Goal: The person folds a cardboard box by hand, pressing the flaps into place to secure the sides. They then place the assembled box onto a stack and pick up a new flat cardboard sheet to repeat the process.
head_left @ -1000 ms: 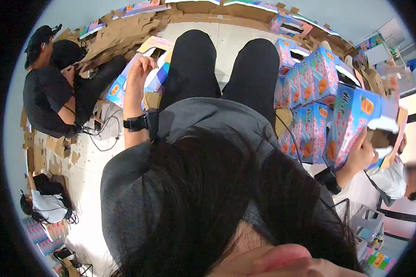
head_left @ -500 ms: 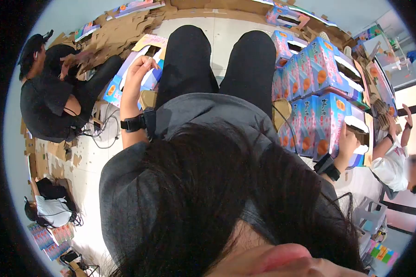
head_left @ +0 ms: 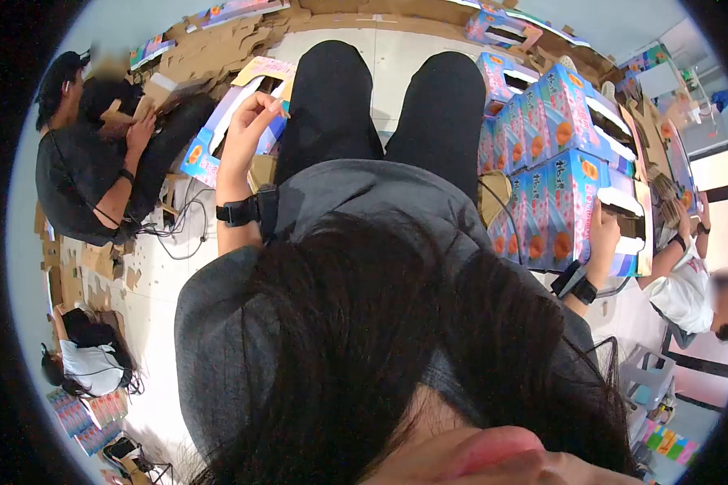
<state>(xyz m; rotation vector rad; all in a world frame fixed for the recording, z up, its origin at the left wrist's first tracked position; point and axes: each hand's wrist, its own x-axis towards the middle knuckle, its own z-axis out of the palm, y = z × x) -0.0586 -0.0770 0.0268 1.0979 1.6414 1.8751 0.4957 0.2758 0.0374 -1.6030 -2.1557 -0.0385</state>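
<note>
My left hand point(head_left: 255, 121) is raised beside my left knee, in front of a flat-lying printed carton point(head_left: 196, 162) in blue and pink. Its thumb and fingertips are pinched together; a small coloured bit shows at the tips, too small to name. On the right, my right hand point(head_left: 604, 236) is closed at the near end of a blue and pink carton point(head_left: 573, 212) with orange fruit pictures. Part of its fingers is hidden against the carton's edge. This carton stands in the lower row of a stack, beneath an upper row of matching cartons point(head_left: 560, 113).
A person in black point(head_left: 81, 178) sits at the left, handling brown cardboard. Another person in white point(head_left: 683, 291) is at the right, by stacked card. Cables point(head_left: 174, 234) and cardboard scraps lie on the floor at left. More cartons point(head_left: 501, 31) stand at the back right.
My right hand has moved slightly left and closed against the lower carton's edge. My left hand has shifted a little right, still pinched. The person at left has lifted a piece of cardboard.
</note>
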